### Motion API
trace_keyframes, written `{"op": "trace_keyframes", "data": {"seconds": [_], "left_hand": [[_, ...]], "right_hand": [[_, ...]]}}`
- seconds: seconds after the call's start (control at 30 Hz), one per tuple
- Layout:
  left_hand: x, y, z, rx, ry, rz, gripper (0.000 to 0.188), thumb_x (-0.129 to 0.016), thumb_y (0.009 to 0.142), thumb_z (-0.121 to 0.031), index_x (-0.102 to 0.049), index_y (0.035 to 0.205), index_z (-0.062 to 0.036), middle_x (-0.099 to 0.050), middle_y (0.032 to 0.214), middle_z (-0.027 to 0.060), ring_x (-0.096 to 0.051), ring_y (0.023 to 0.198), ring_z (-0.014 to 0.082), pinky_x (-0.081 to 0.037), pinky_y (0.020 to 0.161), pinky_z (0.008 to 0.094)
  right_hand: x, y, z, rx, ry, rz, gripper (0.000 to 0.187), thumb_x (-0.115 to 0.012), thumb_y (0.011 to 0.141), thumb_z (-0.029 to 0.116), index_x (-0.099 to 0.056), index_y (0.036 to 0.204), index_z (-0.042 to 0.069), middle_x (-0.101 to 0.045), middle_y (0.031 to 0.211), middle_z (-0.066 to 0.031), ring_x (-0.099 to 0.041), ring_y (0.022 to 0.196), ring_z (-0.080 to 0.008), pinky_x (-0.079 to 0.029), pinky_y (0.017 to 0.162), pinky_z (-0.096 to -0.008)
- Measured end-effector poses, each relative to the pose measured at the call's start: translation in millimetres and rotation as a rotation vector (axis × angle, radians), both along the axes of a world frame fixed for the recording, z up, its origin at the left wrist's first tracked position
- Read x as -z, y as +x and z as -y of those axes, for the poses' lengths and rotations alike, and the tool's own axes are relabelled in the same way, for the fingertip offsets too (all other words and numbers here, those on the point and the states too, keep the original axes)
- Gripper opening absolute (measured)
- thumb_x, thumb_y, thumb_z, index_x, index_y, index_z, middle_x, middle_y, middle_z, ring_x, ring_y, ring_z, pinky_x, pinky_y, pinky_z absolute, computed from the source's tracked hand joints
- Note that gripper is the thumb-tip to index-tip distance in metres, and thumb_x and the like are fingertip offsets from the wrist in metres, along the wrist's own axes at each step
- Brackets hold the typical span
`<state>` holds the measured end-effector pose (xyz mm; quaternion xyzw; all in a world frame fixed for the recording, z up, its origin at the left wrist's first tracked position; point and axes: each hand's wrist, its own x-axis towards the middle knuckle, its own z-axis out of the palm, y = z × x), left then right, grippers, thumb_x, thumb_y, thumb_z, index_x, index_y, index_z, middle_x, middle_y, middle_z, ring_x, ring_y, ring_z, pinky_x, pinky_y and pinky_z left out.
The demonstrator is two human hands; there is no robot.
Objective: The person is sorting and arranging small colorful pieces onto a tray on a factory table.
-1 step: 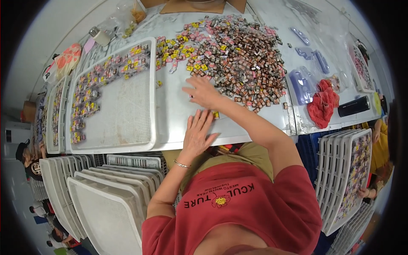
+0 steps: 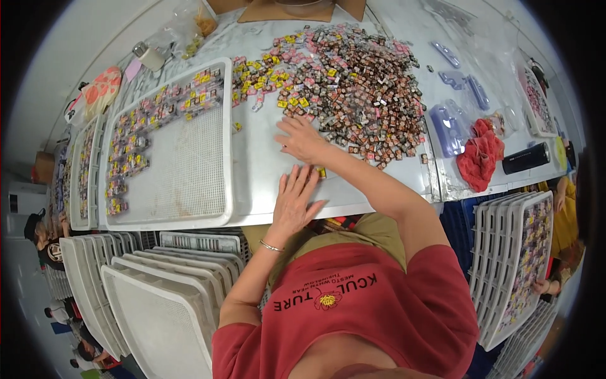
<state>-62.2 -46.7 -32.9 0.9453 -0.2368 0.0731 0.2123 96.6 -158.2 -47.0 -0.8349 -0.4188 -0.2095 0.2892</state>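
My right hand [image 2: 303, 140] reaches over the lower left edge of a big heap of small block-like pieces [image 2: 366, 95]. Its fingers are spread. My left hand [image 2: 293, 202] lies on the white table [image 2: 259, 170] just nearer to me, palm down with fingers stretched out. By its fingertips sits a small yellow piece [image 2: 321, 172]. I see nothing held in either hand, though what lies under the palms is hidden. Left of my hands stands a white mesh tray [image 2: 230, 139], with rows of small pink, dark and yellow pieces [image 2: 156, 114] along its far and left sides.
Empty white trays [image 2: 154, 316] stand stacked below the table's left edge. On the right lie a red cloth [image 2: 476, 158], a black cylinder [image 2: 526, 158] and purple plastic parts [image 2: 448, 129]. A filled tray [image 2: 527, 252] leans at right, with another person's hand [image 2: 545, 287] on it.
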Motion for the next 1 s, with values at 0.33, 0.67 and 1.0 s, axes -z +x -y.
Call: {"op": "trace_keyframes", "data": {"seconds": [0.33,0.67,1.0], "left_hand": [[-5.9,-0.7,1.4,0.031,0.052,-0.037,0.064,-0.056,0.086,-0.036,-0.037,0.137,-0.0019,-0.033,0.143,0.0157,-0.029,0.133,0.0349,-0.023,0.106,0.0493],[-1.8,5.3,-3.5,-0.092,-0.118,-0.088,0.057,-0.055,0.085,-0.022,-0.038,0.136,-0.0042,-0.032,0.143,0.0182,-0.025,0.135,0.0361,-0.015,0.108,0.0537],[7.8,2.0,-7.3,-0.210,-0.304,-0.011,0.046,-0.055,0.084,-0.008,-0.045,0.129,-0.0019,-0.041,0.137,0.0158,-0.030,0.133,0.0352,-0.019,0.109,0.0459]], "right_hand": [[-30.8,124.5,40.4,0.280,0.198,-0.169,0.017,-0.055,0.075,0.006,-0.068,0.086,0.008,-0.061,0.084,-0.0150,-0.060,0.088,-0.0325,-0.049,0.076,-0.0436],[3.5,168.6,-19.2,0.342,-0.370,-0.206,0.024,-0.061,0.077,0.008,-0.066,0.100,0.007,-0.061,0.092,-0.0181,-0.061,0.091,-0.0337,-0.050,0.077,-0.0422],[-50.7,46.9,82.1,-0.027,0.221,-0.829,0.016,-0.067,0.075,0.006,-0.063,0.089,-0.001,-0.063,0.079,-0.0077,-0.063,0.068,-0.0158,-0.051,0.063,-0.0284]]}}
